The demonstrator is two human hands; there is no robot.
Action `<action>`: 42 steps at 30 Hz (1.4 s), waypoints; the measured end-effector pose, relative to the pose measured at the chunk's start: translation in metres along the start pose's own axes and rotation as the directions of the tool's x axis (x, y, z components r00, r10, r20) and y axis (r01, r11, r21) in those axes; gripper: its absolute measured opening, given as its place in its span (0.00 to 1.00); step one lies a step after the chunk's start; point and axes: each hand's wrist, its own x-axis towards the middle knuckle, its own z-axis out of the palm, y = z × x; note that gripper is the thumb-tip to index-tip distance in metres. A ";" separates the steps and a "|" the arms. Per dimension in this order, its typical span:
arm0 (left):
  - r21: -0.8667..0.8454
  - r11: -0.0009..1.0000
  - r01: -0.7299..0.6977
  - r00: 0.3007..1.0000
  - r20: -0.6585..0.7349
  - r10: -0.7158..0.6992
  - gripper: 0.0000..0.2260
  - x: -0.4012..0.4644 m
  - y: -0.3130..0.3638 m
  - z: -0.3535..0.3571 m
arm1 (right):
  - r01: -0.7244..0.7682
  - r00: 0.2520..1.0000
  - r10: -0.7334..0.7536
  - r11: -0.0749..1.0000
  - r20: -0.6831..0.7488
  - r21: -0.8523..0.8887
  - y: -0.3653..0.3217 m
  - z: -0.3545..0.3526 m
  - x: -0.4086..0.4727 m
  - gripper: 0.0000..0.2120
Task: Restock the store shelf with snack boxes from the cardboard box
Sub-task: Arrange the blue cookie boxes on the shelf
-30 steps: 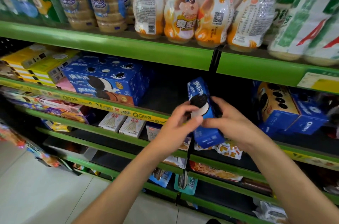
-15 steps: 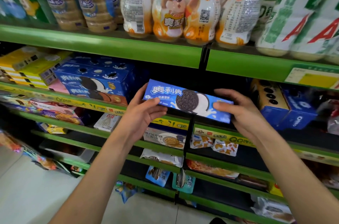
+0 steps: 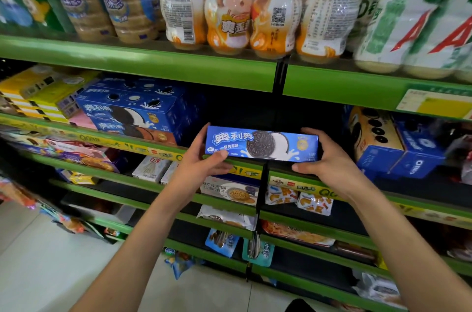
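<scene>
One blue Oreo cookie box (image 3: 261, 144) is held level at the front edge of the green metal shelf (image 3: 143, 149), its long axis running from nine to three o'clock and its printed face, with a dark cookie and a white cream splash, turned toward the camera. The box is a slim rectangular carton of glossy card. Two bare hands carry it: the left hand (image 3: 201, 161) grasps the nine o'clock end, thumb under the lower edge and fingers curled over the top; the right hand (image 3: 325, 158) grasps the three o'clock end the same way.

At ten o'clock from the box, a stack of blue Oreo cartons (image 3: 135, 112) sits on the same shelf, at least two high; the lowest shows a brown face. Further toward nine o'clock lie yellow flat boxes (image 3: 38, 92), count unclear. At three o'clock stands one larger blue-and-tan Oreo pack (image 3: 393, 148), tilted. On the shelf above, at twelve o'clock, four plastic-wrapped orange-and-white drink bottles (image 3: 255, 5) show.
</scene>
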 end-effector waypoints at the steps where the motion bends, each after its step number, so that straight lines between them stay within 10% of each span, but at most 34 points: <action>1: 0.038 0.999 -0.010 1.000 0.006 0.010 0.34 0.000 -0.001 -0.001 | 0.006 1.000 -0.006 1.000 0.006 0.010 0.001 -0.001 0.001 0.38; 42: 0.227 0.970 -0.083 0.996 -0.026 0.091 0.38 0.002 -0.016 -0.007 | 0.024 0.999 -0.027 0.996 0.041 0.087 0.003 -0.003 0.000 0.41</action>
